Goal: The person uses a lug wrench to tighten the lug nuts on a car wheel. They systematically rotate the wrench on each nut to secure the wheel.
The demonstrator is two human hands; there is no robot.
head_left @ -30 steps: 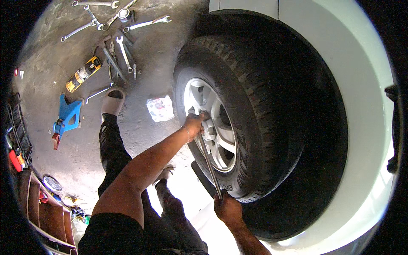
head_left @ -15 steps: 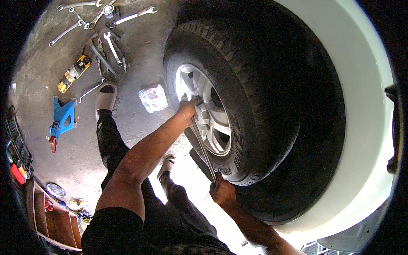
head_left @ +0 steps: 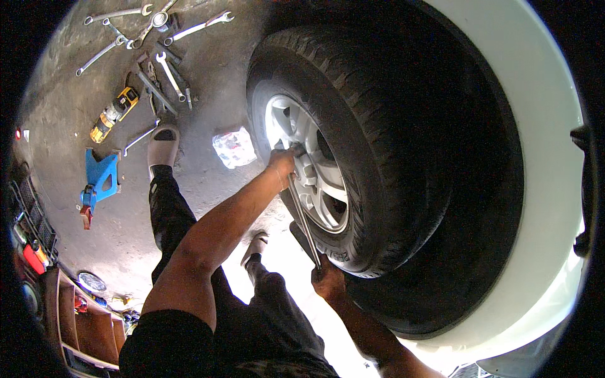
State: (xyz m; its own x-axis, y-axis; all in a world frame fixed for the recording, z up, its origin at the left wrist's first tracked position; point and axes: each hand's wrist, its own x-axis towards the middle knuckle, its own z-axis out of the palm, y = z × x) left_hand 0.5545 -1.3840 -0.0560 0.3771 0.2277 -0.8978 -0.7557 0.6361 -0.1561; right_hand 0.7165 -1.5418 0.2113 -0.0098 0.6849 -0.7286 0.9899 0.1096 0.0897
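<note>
A car wheel with a silver spoked rim (head_left: 331,179) and a black tire (head_left: 334,94) stands upright in the wheel well. My left hand (head_left: 283,164) is closed around the upper end of a long metal lug wrench (head_left: 304,217), against the middle of the rim. The wrench slants down across the rim and the tire's lower edge. Its lower end sits in my closed right hand (head_left: 329,280), just beside the tire. My left fingers hide the wrench head, so its fit on a nut cannot be seen.
Several wrenches (head_left: 200,28) and a yellow power tool (head_left: 113,114) lie on the concrete floor at upper left. Lower down are a blue metal stand (head_left: 103,173), a clear plastic packet (head_left: 234,148) and a wooden shelf box (head_left: 94,327). A white fender (head_left: 535,82) curves over the wheel.
The view has shifted slightly, so the floor things and the wheel sit a little farther right. My right hand and the wrench's lower end are slightly nearer the rim. Both grips stay closed.
</note>
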